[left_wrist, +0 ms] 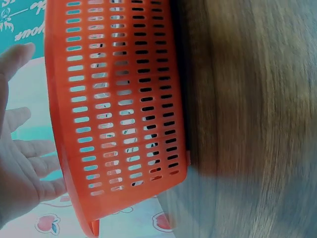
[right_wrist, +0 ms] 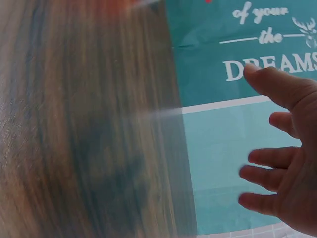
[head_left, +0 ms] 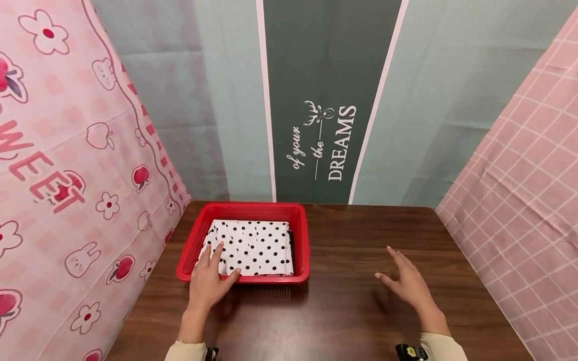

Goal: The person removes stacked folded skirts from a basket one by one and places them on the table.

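1. Left hand (head_left: 208, 284): fingers spread wide at red basket (head_left: 303, 250), contact unclear.
2. Right hand (head_left: 410, 285): spread wide above table (head_left: 343, 321), lower right.
3. Basket: lower left of frame, dotted cloth (head_left: 257, 248) inside.

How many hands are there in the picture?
2. The left hand is at the near left corner of the red basket; whether it touches is hard to tell. The right hand is above the table, to the right of the basket.
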A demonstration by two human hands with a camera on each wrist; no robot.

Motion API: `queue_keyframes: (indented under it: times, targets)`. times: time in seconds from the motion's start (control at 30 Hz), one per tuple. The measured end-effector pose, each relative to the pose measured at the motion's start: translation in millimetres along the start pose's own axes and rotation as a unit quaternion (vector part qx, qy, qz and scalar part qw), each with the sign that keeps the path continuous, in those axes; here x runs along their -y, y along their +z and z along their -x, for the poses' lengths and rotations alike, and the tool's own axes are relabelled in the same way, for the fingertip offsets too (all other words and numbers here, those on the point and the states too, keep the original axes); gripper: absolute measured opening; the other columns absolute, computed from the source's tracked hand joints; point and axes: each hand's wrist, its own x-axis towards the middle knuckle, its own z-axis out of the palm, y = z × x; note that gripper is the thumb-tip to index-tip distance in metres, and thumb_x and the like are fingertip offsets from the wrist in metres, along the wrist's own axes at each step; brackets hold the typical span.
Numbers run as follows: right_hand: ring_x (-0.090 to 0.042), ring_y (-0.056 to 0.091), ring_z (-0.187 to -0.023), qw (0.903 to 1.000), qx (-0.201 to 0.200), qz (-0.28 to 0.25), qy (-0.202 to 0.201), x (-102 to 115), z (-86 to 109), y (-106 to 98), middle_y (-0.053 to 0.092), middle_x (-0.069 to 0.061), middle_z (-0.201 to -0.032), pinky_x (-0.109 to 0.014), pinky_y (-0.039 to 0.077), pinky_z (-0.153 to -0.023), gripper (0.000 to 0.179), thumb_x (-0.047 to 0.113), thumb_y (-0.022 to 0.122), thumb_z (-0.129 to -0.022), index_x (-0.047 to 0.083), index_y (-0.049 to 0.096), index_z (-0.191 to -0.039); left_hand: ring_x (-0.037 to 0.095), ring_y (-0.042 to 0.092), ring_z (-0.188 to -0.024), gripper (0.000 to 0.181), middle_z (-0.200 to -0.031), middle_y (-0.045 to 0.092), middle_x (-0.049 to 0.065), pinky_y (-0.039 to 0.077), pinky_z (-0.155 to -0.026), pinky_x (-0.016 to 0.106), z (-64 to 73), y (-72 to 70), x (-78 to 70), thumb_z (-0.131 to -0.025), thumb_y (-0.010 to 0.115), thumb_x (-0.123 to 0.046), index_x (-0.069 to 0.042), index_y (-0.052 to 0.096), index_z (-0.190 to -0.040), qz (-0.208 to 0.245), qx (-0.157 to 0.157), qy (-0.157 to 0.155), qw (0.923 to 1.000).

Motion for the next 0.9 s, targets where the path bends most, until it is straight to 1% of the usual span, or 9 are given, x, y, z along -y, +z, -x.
queue_keyframes:
  times: [0.1, 0.17, 0.37, 0.43, 0.53, 0.6, 0.67, 0.8, 0.9]
  targets:
    - [-0.052, 0.039, -0.115, 0.9982, 0.006, -0.058, 0.010, 2.1, 0.1, -2.3, 0.034, -0.034, -0.135, -0.064, 0.036, -0.084, 0.081, 0.028, 0.073, -0.081, 0.001, 0.030, -0.144, 0.042, 0.044, -0.117, 0.076, -0.131, 0.044, 0.028, 0.038, -0.088, 0.060, -2.1, -1.6, -2.5, -0.073, 0.076, -0.034, -0.005, 0.044, -0.136, 0.053, -0.007, -0.012, 0.9985]
    - [-0.051, 0.040, -0.116, 0.9948, 0.008, -0.100, 0.020, 3.6, 0.4, -2.5, 0.035, -0.032, -0.136, -0.063, 0.038, -0.084, 0.081, 0.028, 0.073, -0.081, 0.005, 0.029, -0.145, 0.039, 0.044, -0.118, 0.076, -0.132, 0.045, 0.024, 0.038, -0.090, 0.058, -3.2, -3.5, -5.2, -0.074, 0.077, -0.032, -0.006, 0.043, -0.137, 0.094, -0.002, -0.024, 0.9953]
    - [-0.048, 0.040, -0.119, 0.9723, 0.004, -0.232, 0.025, 9.4, -1.3, 0.4, 0.038, -0.029, -0.136, -0.060, 0.038, -0.087, 0.079, 0.018, 0.074, -0.081, 0.011, 0.030, -0.146, 0.035, 0.045, -0.119, 0.076, -0.135, 0.046, 0.018, 0.037, -0.093, 0.054, -4.9, -7.1, -11.2, -0.075, 0.078, -0.026, -0.007, 0.041, -0.139, 0.186, 0.020, -0.040, 0.9815]
    - [-0.045, 0.043, -0.118, 0.9664, -0.001, -0.256, 0.019, 10.1, -2.6, 2.3, 0.041, -0.026, -0.135, -0.055, 0.040, -0.088, 0.078, 0.015, 0.074, -0.081, 0.012, 0.031, -0.146, 0.036, 0.048, -0.116, 0.076, -0.134, 0.048, 0.017, 0.039, -0.092, 0.053, -5.1, -6.9, -11.5, -0.074, 0.078, -0.023, -0.008, 0.042, -0.139, 0.210, 0.020, -0.037, 0.9767]
    - [-0.044, 0.044, -0.117, 0.9591, -0.007, -0.283, 0.011, 10.9, -3.7, 4.7, 0.043, -0.024, -0.133, -0.039, 0.046, -0.088, 0.077, 0.010, 0.073, -0.081, 0.011, 0.031, -0.146, 0.037, 0.050, -0.114, 0.074, -0.132, 0.049, 0.016, 0.040, -0.090, 0.053, -5.1, -7.2, -11.5, -0.075, 0.078, -0.020, -0.009, 0.043, -0.138, 0.246, 0.022, -0.035, 0.9683]
    - [-0.042, 0.045, -0.116, 0.9562, -0.012, -0.292, 0.008, 11.2, -3.4, 6.3, 0.044, -0.024, -0.131, -0.027, 0.046, -0.086, 0.076, 0.008, 0.072, -0.081, 0.009, 0.031, -0.145, 0.038, 0.050, -0.115, 0.072, -0.132, 0.049, 0.017, 0.039, -0.090, 0.055, -5.5, -8.0, -11.5, -0.075, 0.078, -0.019, -0.010, 0.044, -0.138, 0.270, 0.026, -0.034, 0.9620]
    - [-0.037, 0.047, -0.116, 0.9522, -0.018, -0.305, 0.008, 11.1, -2.8, 7.7, 0.046, -0.022, -0.130, -0.020, 0.045, -0.084, 0.075, 0.005, 0.072, -0.081, 0.009, 0.032, -0.145, 0.038, 0.049, -0.116, 0.070, -0.132, 0.049, 0.018, 0.038, -0.090, 0.056, -5.9, -9.6, -12.2, -0.076, 0.077, -0.018, -0.010, 0.044, -0.138, 0.290, 0.031, -0.035, 0.9559]
    - [-0.026, 0.050, -0.115, 0.9442, -0.021, -0.329, 0.007, 10.6, -2.2, 9.7, 0.047, -0.014, -0.130, -0.020, 0.045, -0.084, 0.073, 0.003, 0.070, -0.082, 0.010, 0.033, -0.145, 0.036, 0.047, -0.118, 0.068, -0.132, 0.049, 0.018, 0.037, -0.093, 0.055, -5.7, -13.1, -14.6, -0.077, 0.076, -0.015, -0.013, 0.044, -0.138, 0.314, 0.043, -0.045, 0.9472]
    - [-0.024, 0.050, -0.115, 0.9372, -0.017, -0.348, 0.005, 11.4, -2.3, 10.6, 0.048, -0.008, -0.129, -0.020, 0.045, -0.084, 0.073, 0.002, 0.070, -0.082, 0.010, 0.032, -0.145, 0.035, 0.047, -0.119, 0.068, -0.132, 0.049, 0.018, 0.037, -0.094, 0.053, -5.5, -17.7, -18.9, -0.078, 0.076, -0.012, -0.012, 0.044, -0.138, 0.323, 0.050, -0.050, 0.9439]
